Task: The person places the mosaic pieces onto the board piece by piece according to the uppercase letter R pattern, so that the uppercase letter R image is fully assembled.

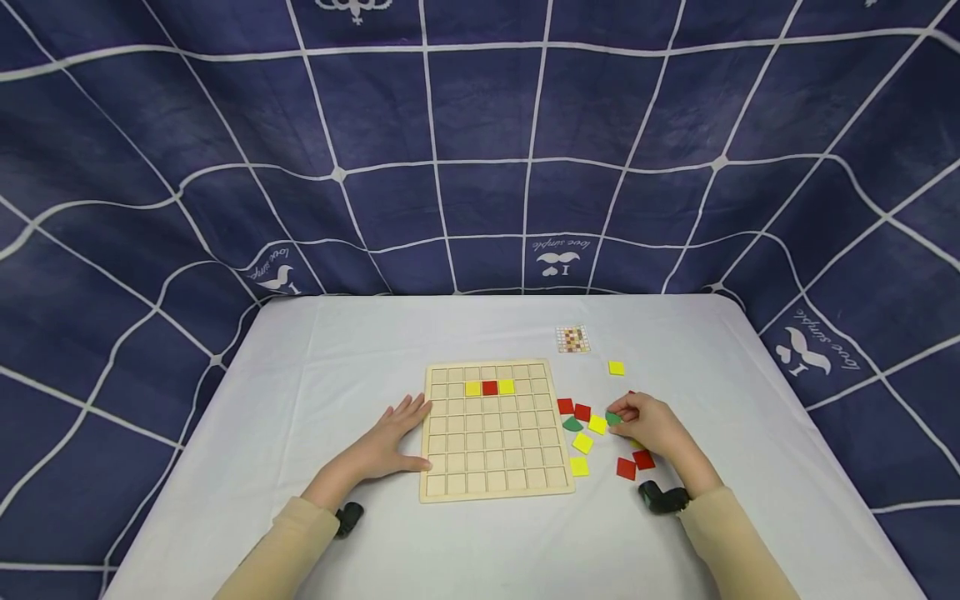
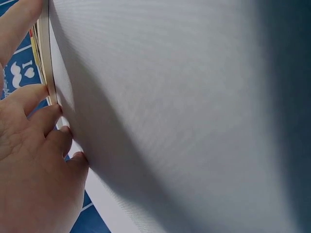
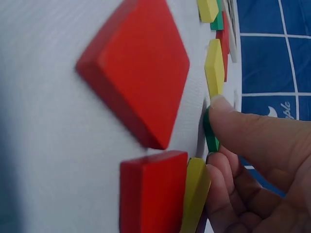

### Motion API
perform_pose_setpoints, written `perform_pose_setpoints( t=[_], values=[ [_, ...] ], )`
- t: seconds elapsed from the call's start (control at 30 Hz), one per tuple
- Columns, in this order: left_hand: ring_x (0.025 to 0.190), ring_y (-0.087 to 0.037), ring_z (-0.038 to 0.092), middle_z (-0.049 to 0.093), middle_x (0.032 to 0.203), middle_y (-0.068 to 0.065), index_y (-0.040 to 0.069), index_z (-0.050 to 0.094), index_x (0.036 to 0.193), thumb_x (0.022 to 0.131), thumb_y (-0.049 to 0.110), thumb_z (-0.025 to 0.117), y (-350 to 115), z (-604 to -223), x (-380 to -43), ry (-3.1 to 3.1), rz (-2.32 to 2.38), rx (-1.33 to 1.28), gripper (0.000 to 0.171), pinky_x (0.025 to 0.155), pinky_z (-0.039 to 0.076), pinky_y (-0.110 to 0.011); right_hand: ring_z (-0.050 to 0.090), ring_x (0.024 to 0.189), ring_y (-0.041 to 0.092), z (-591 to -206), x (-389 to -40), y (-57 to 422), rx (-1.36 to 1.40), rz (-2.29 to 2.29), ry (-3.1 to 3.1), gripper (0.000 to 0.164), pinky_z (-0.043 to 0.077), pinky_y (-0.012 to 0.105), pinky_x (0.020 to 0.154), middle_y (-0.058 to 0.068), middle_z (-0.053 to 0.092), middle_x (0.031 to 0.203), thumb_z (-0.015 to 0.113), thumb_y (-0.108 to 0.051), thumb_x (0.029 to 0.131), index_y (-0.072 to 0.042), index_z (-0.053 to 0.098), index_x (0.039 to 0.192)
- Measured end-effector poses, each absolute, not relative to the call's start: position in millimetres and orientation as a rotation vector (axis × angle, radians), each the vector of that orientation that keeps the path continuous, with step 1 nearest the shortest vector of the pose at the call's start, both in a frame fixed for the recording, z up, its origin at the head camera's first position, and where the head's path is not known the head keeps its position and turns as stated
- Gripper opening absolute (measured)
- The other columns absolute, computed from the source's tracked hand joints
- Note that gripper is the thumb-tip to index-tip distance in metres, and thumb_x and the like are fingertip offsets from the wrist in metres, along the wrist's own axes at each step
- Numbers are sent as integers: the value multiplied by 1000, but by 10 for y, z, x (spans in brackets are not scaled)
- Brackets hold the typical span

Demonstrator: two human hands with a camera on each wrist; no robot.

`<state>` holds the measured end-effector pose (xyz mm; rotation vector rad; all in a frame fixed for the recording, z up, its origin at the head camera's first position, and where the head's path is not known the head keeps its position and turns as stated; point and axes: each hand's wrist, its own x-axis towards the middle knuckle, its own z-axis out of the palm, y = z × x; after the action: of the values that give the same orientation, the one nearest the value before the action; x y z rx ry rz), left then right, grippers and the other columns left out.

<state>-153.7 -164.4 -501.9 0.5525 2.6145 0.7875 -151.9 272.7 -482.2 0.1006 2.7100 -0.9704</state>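
A wooden grid board (image 1: 495,433) lies flat on the table, with a red square tile (image 1: 490,388) between two yellow ones in a row near its far side. Along the board's left edge rests my left hand (image 1: 390,437), fingers spread, thumb and fingertips touching the rim; the left wrist view shows this hand (image 2: 39,150) against the edge. To the right of the board, my right hand (image 1: 651,423) pinches a green curved-edge tile (image 1: 613,418) between thumb and fingers. Close up, this green tile (image 3: 211,131) stands tilted, its lower part near the fingers.
Loose red tiles (image 1: 626,469), yellow tiles (image 1: 582,442) and another green tile (image 1: 573,424) lie scattered around my right hand. A small printed pattern card (image 1: 573,339) lies beyond them, near a lone yellow tile (image 1: 617,367). A blue checked curtain (image 1: 480,200) surrounds the white table.
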Motion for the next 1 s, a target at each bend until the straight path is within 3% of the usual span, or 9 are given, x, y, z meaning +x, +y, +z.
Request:
perform_pose_setpoints(
  t=[0.43, 0.7, 1.0],
  values=[
    [153, -36, 7, 16, 165, -14, 5, 28, 155, 76, 42, 83, -1641, -4988, -1548, 2610, 782, 557, 103, 124, 7, -56, 50, 78, 20, -4817, -1539, 2685, 111, -887, 2698, 22, 44, 27, 66, 7, 57, 86, 76, -12, 85, -3, 63, 101],
    [153, -36, 7, 16, 164, -15, 5, 28, 155, 76, 40, 83, -1635, -4974, -1543, 2601, 794, 567, 102, 124, 6, -57, 52, 72, 19, -4827, -1549, 2650, 166, -1008, 2750, 18, 45, 26, 62, 6, 63, 86, 71, -17, 90, -6, 65, 102],
    [153, -36, 8, 18, 164, -15, 5, 29, 155, 75, 42, 83, -1645, -5001, -1527, 2613, 799, 560, 103, 124, 7, -57, 58, 85, 20, -4750, -1731, 2446, 102, -1226, 2802, 25, 49, 22, 72, 12, 68, 108, 69, -21, 93, -8, 73, 114]
  ],
)
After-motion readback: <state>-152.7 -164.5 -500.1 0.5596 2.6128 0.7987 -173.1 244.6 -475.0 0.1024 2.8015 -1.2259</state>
